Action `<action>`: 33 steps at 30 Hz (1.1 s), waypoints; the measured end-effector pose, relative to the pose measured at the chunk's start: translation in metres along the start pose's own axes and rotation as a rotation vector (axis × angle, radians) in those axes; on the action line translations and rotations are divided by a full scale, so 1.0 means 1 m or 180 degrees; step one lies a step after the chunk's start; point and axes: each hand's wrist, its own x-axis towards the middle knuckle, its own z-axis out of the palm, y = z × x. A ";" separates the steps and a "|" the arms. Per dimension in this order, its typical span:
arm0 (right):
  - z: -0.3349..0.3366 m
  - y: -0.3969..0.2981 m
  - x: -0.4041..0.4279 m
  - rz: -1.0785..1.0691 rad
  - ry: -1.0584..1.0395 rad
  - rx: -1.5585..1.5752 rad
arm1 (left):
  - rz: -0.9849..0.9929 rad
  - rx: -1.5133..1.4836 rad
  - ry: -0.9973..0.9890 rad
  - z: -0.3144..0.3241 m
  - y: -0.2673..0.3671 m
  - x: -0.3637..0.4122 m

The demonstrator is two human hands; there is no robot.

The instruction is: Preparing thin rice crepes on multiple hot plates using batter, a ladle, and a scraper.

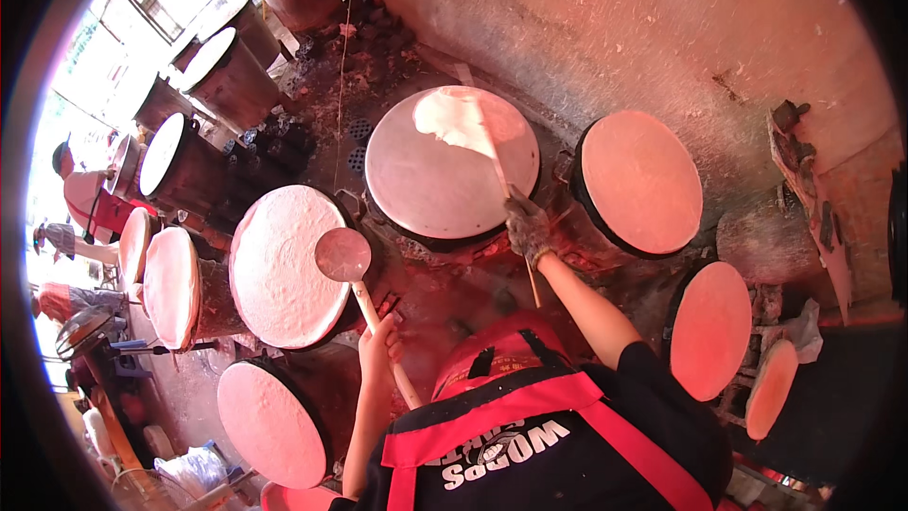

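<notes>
My left hand (pixel 379 344) is closed around the wooden handle of a ladle (pixel 343 255). The ladle's round bowl overlaps the right edge of a griddle (pixel 284 270) coated with a pale, bumpy layer; whether they touch I cannot tell. In a dark, stained glove, my right hand (pixel 528 227) grips a thin wooden stick (pixel 499 170). That stick reaches across the round flat griddle (pixel 433 191) ahead of me. Its far end meets a pale thin sheet (pixel 450 119), which looks like a crepe and lies bunched over the griddle's far part.
Round griddles circle me, among them one at the right (pixel 642 181), a lower right one (pixel 711 330) and a lower left one (pixel 271 426). Honeycomb coal briquettes (pixel 360 130) lie beyond. A plaster wall (pixel 638 28) rises behind. At the far left, a person (pixel 89 191) stands beside large drums (pixel 234 85).
</notes>
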 end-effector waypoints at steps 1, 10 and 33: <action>-0.012 0.019 0.008 -0.0357 0.0563 0.0087 | 0.0006 0.0049 0.0005 0.000 -0.003 0.000; 0.023 0.014 0.068 -0.0594 0.0105 -0.0776 | 0.0209 0.0317 0.0493 0.019 -0.028 0.002; -0.190 -0.121 0.122 0.0751 -0.2130 -0.1308 | 0.0271 -0.0485 0.1630 0.144 -0.120 -0.016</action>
